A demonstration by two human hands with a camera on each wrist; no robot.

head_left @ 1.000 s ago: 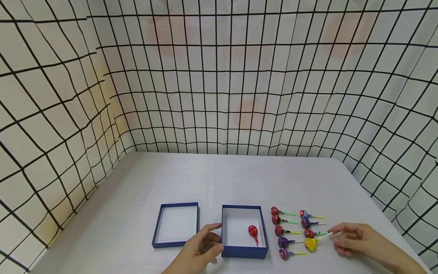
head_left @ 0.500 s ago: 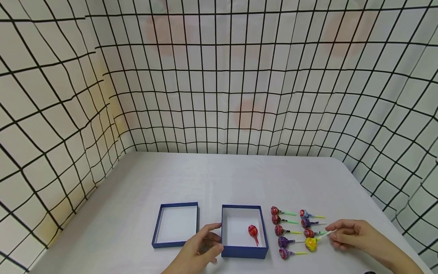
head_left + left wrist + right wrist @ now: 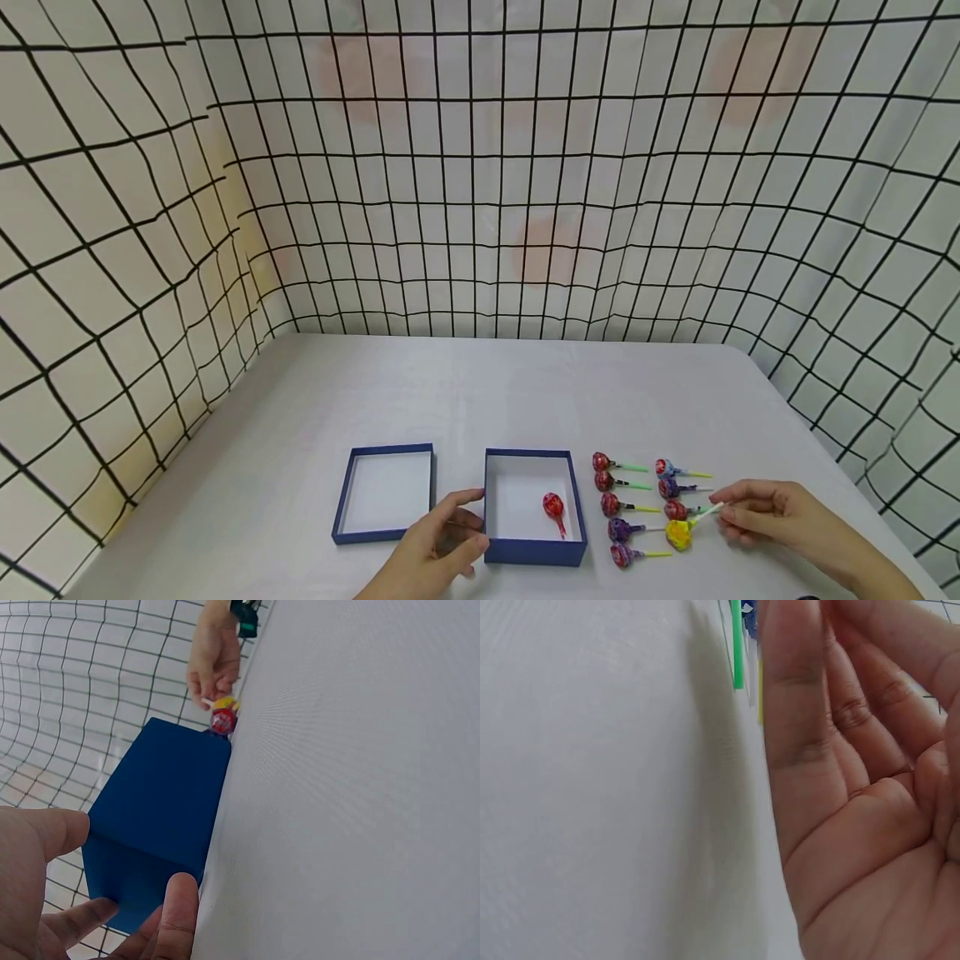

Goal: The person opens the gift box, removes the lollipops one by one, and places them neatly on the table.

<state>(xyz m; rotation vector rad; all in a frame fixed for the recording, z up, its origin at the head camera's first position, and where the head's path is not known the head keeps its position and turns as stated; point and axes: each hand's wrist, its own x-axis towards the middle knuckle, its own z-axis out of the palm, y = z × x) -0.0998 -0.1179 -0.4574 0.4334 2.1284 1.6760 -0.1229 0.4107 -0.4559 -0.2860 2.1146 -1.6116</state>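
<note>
My right hand (image 3: pixel 776 517) pinches the white stick of a yellow-wrapped lollipop (image 3: pixel 678 535) at the right of the table in the head view. That lollipop's head is low, beside the rows of other lollipops. My left hand (image 3: pixel 435 546) touches the left side of a blue box (image 3: pixel 536 552) with spread fingertips and thumb; in the left wrist view its fingers rest against the box's blue outer wall (image 3: pixel 161 795). Inside the box lies one red lollipop (image 3: pixel 553 505). The right wrist view shows the palm, while the pinched stick is out of sight there.
Several lollipops lie in two columns right of the box, among them a purple one (image 3: pixel 621 529) and a blue-red one (image 3: pixel 664 468). Left of the box lies a blue-rimmed lid (image 3: pixel 382 535), white inside up. White grid-patterned cloth (image 3: pixel 480 167) surrounds the white table (image 3: pixel 480 392).
My right hand has shifted slightly left, with the yellow lollipop's stick between its fingers; the lollipop has moved a little left. My left hand and the box stay put.
</note>
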